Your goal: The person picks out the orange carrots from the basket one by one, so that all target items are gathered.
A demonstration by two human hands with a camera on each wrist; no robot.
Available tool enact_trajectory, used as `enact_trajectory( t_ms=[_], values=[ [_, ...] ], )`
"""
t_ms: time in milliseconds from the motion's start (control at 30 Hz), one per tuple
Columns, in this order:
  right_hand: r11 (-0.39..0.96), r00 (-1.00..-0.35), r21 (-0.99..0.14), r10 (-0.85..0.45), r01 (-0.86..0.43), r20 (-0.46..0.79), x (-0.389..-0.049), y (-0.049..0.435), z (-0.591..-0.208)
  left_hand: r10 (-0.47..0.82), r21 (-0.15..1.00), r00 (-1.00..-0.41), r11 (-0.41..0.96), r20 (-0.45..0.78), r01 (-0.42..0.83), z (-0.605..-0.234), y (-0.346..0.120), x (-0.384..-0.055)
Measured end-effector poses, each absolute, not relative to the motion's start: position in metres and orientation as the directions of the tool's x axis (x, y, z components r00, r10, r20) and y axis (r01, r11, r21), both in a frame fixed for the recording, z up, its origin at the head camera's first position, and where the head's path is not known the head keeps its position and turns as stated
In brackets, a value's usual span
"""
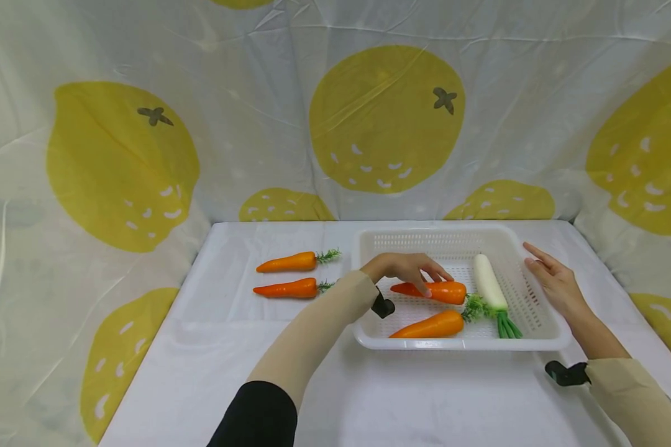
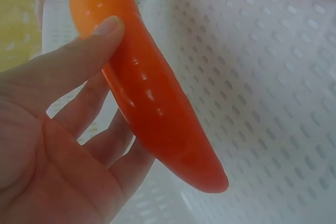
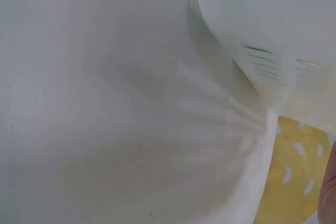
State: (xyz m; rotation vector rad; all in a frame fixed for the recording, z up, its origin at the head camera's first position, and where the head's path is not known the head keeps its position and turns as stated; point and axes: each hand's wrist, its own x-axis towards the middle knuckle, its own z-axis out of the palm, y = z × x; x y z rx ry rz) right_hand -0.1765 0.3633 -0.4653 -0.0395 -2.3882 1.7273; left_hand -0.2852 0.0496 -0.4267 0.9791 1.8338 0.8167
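Note:
Thumb and fingers of my left hand (image 1: 407, 268) pinch an orange-red toy carrot (image 2: 152, 87) from its two sides. In the head view this carrot (image 1: 446, 292) is inside the white plastic basket (image 1: 458, 343), its green top pointing right. Nearer the front wall lies a second carrot (image 1: 433, 325), and to the right a white radish (image 1: 489, 282) with green leaves. My right hand (image 1: 556, 282) is at the basket's right rim, its fingers extended along the outside. Only a sliver of that hand shows in the right wrist view, beside the basket's outer wall (image 3: 262, 19).
Left of the basket, two more carrots, a far one (image 1: 287, 262) and a near one (image 1: 285, 288), lie on the white-covered table (image 1: 218, 366). Behind stands a pale curtain (image 1: 246, 112) with yellow lemon prints.

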Motion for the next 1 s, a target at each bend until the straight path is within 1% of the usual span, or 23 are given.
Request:
enact_trajectory(
  t_ms=[300,433,700,900,1000],
  values=[
    [0.322,-0.982,-0.944,0.14,-0.076,0.127,-0.177,0.364,-0.466,0.905,0.853,-0.282,0.404,-0.32,0.329,-0.42,0.047,-0.286],
    [0.332,-0.981,-0.94,0.141,-0.078,0.131,-0.177,0.363,-0.465,0.91,0.856,-0.281,0.39,-0.304,0.34,-0.417,0.044,-0.285],
    [0.317,-0.983,-0.945,0.136,-0.078,0.127,-0.176,0.362,-0.465,0.917,0.861,-0.308,0.36,-0.254,0.36,-0.402,0.035,-0.286],
    [0.337,-0.981,-0.938,0.144,-0.078,0.134,-0.176,0.362,-0.465,0.922,0.864,-0.315,0.339,-0.226,0.372,-0.391,0.025,-0.289],
    [0.343,-0.98,-0.936,0.148,-0.076,0.134,-0.176,0.363,-0.465,0.922,0.864,-0.327,0.33,-0.208,0.38,-0.387,0.018,-0.289]
  ],
)
